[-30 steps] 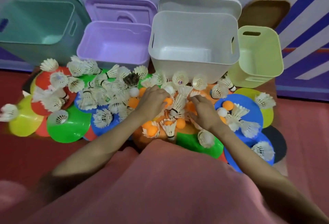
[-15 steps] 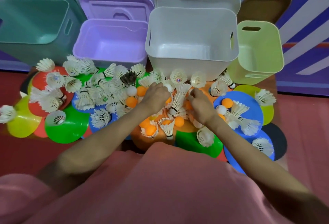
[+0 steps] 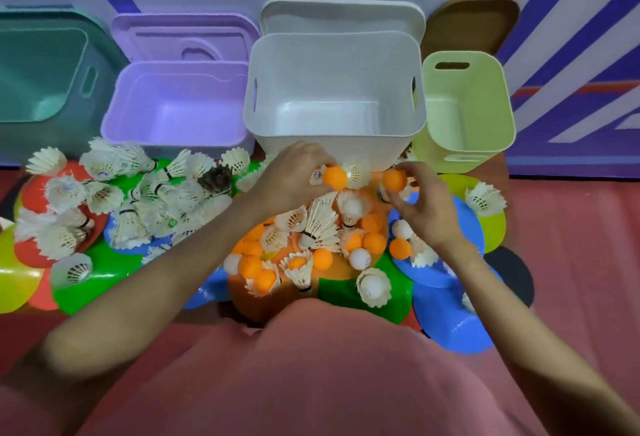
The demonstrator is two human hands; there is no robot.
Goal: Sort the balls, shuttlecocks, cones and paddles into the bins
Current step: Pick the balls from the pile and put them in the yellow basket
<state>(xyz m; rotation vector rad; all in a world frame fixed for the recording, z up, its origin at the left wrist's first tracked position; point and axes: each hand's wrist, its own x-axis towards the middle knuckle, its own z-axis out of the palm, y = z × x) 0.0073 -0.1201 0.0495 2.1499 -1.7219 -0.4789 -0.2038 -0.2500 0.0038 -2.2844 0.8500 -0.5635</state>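
Balls, shuttlecocks and flat cones lie heaped on the red floor in front of a row of four bins. Each hand is lifted just above the heap with one ball in it: the left hand (image 3: 294, 172) pinches an orange ball (image 3: 335, 178) between thumb and fingertips, close to the near wall of the white bin (image 3: 334, 89), and the right hand (image 3: 420, 201) pinches a second orange ball (image 3: 394, 179) at its fingertips, just right of the first and near that bin's front right corner.

Below the hands, more orange balls (image 3: 374, 241) and a few white balls (image 3: 360, 258) sit mixed with feathered shuttlecocks (image 3: 317, 224) on an orange cone (image 3: 242, 304). A larger drift of shuttlecocks (image 3: 138, 200) covers the green cone (image 3: 100, 279), red cone (image 3: 29, 252) and blue cones (image 3: 453, 328) to the left and right.

Left of the white bin stands the purple bin (image 3: 176, 106), with the teal bin (image 3: 38, 79) beyond it; the light green bin (image 3: 465, 106) stands on the right. Lids lean against the striped wall behind the purple and white bins.
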